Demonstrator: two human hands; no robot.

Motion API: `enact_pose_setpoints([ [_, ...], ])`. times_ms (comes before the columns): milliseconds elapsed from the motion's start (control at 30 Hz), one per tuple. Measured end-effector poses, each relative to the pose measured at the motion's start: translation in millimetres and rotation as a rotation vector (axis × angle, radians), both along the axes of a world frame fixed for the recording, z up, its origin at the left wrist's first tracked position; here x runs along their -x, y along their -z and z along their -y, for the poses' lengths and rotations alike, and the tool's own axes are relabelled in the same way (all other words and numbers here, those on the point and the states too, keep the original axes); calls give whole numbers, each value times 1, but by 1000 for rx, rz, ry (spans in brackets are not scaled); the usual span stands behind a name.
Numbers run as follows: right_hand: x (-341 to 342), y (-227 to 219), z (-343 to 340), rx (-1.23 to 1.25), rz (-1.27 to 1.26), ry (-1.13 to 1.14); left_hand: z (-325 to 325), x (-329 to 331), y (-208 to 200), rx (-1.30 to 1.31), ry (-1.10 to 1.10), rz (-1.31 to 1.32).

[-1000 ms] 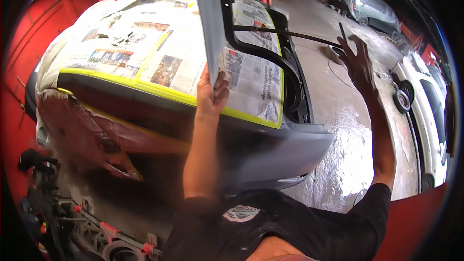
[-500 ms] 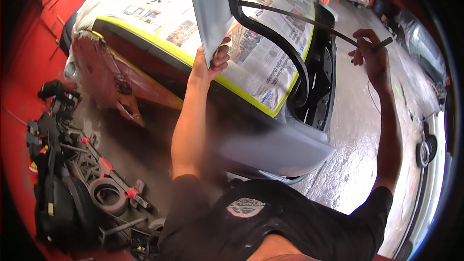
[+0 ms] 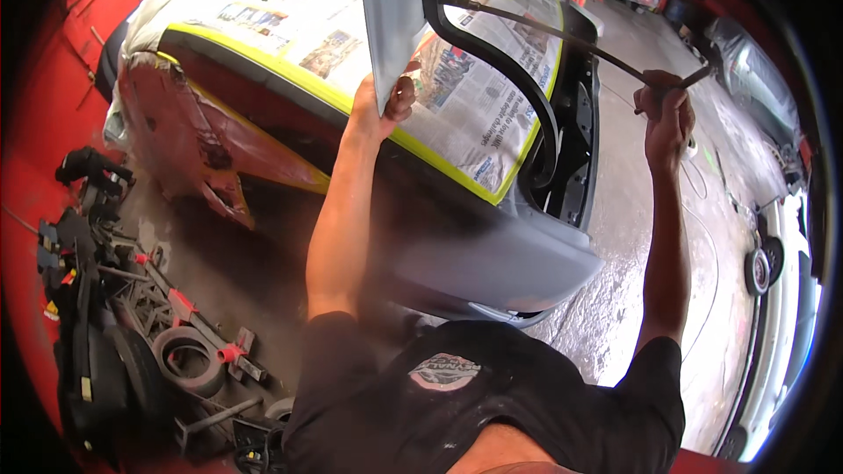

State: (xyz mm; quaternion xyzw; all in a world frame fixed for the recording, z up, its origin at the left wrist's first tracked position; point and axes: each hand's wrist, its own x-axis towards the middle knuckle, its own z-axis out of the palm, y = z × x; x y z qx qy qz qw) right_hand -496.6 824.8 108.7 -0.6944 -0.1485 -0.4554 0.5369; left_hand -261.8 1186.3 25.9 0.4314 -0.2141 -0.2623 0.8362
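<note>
Had left hand [image 3: 384,105] gripping the near edge of that grey panel [image 3: 391,26], right hand [image 3: 665,114] clenched round a dark rod [image 3: 580,43], with decent floor [image 3: 622,167] room off right.

Curved black arm [image 3: 512,68] and rod [image 3: 606,57] obstruct; open room beside the car [image 3: 509,265]

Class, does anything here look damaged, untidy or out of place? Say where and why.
Yes. The reddish material at the left of the car looks crumpled and ragged, unlike the neat yellow tape edging the newspaper. At lower left, a tyre lies on the floor among jumbled parts, which looks untidy.
</note>
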Motion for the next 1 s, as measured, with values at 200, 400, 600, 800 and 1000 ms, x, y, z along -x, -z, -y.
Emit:
enact_pose_setpoints([
  [200,-5,-7,-28,-324,-150,8,-1,-2,4,9,-33,-50],
  [400,7,-34,-36,-505,-338,73,-2,6,0,47,-47,-19],
  [600,5,-39,-39,-596,-405,132,-9,17,3,162,-187,33],
  [800,18,-42,-24,-665,-478,136,2,65,22,-53,-971,548],
  [1000,14,-19,-28,-480,-550,109,25,135,-13,251,-607,785],
])
